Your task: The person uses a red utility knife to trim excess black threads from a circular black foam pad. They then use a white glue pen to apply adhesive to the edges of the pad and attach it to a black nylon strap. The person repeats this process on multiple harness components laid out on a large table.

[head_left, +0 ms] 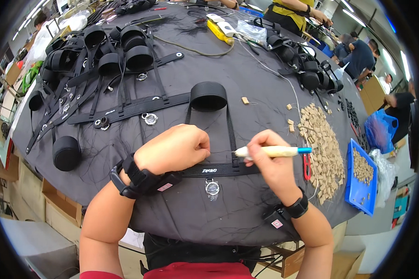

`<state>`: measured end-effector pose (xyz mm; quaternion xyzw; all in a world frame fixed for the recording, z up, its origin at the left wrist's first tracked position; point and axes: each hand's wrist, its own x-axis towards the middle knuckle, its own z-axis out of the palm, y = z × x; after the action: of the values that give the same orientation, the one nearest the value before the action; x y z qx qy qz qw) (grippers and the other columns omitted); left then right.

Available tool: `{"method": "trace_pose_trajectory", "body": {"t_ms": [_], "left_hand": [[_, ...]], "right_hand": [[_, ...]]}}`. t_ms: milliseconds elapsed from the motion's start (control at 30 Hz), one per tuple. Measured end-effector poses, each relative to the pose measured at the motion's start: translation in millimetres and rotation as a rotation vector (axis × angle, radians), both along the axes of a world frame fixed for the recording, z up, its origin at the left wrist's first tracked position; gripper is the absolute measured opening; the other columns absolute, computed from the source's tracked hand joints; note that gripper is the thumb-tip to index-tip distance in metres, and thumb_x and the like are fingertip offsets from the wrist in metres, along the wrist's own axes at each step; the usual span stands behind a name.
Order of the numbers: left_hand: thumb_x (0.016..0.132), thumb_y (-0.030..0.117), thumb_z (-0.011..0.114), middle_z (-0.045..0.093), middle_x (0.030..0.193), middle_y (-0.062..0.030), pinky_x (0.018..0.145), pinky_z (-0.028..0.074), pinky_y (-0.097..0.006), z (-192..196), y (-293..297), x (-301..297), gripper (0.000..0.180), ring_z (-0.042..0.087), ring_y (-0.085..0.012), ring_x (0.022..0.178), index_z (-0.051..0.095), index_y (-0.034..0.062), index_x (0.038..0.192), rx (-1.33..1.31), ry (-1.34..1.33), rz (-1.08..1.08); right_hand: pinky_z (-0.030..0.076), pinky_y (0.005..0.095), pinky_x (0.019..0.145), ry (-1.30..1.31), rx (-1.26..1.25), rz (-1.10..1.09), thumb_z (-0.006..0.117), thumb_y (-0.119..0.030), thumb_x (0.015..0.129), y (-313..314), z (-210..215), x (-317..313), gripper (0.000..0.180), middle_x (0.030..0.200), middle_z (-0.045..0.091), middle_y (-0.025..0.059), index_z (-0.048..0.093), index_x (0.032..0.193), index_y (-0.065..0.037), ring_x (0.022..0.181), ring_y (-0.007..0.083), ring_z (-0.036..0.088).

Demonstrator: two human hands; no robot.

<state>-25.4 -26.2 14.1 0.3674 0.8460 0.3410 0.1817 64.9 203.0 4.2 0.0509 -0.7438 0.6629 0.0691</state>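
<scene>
A black harness [199, 171] of webbing straps lies across the table before me, with a padded black cuff [208, 96] at its far end and a metal ring [212, 188] hanging from its near band. My right hand [271, 156] grips a cream pen-shaped tool [281, 151] with a blue end. The tool's narrow tip points left, close to the right-hand vertical strap [231, 135]. My left hand [179, 148] is closed just above the near band, left of that strap. Whatever its curled fingers pinch, if anything, is hidden.
More black harnesses with cuffs [108, 64] pile up at the far left, others [307, 69] at the far right. Small tan pieces [322, 149] heap beside red-handled scissors [307, 166] and a blue tray [351, 186]. A white cable crosses the table from a power strip [220, 32]. People work beyond.
</scene>
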Motion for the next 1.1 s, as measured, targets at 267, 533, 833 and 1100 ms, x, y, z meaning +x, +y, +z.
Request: {"method": "trace_pose_trajectory", "body": {"t_ms": [267, 533, 833, 1100], "left_hand": [[0.089, 0.014, 0.066, 0.066, 0.066, -0.0105, 0.057, 0.048, -0.031, 12, -5, 1, 0.018, 0.061, -0.0158, 0.059, 0.070, -0.0037, 0.091, -0.009, -0.039, 0.072], [0.089, 0.014, 0.067, 0.065, 0.065, -0.0095, 0.057, 0.049, -0.030, 13, -5, 2, 0.018, 0.061, -0.0132, 0.059, 0.072, -0.0030, 0.094, -0.008, -0.066, 0.045], [0.082, 0.011, 0.069, 0.067, 0.071, -0.0093, 0.066, 0.052, -0.035, 20, -16, -1, 0.016, 0.063, -0.0224, 0.065, 0.074, -0.0019, 0.090, -0.049, 0.135, 0.096], [0.076, 0.013, 0.078, 0.064, 0.106, -0.0114, 0.089, 0.050, -0.039, 24, 8, 21, 0.032, 0.060, -0.0315, 0.102, 0.070, 0.0021, 0.105, 0.001, 0.460, 0.018]], "right_hand": [[0.043, 0.0248, 0.058, 0.107, 0.200, 0.110, 0.070, -0.014, 0.092, -20, -6, -9, 0.018, 0.078, 0.062, 0.0038, 0.063, 0.088, 0.003, 0.065, 0.0082, 0.055], [0.044, 0.0227, 0.058, 0.032, 0.047, 0.064, 0.069, -0.017, 0.096, -22, -10, -14, 0.019, 0.079, 0.063, 0.0018, 0.062, 0.094, 0.000, 0.064, 0.0064, 0.054], [0.051, 0.0210, 0.057, -0.127, -0.231, -0.015, 0.066, -0.022, 0.098, 5, 11, -6, 0.020, 0.082, 0.066, 0.0038, 0.061, 0.095, -0.003, 0.064, 0.0063, 0.061], [0.053, 0.0223, 0.054, -0.149, -0.327, -0.080, 0.064, -0.021, 0.099, 24, -7, 4, 0.019, 0.080, 0.066, 0.0053, 0.060, 0.093, -0.003, 0.062, 0.0089, 0.063]]}}
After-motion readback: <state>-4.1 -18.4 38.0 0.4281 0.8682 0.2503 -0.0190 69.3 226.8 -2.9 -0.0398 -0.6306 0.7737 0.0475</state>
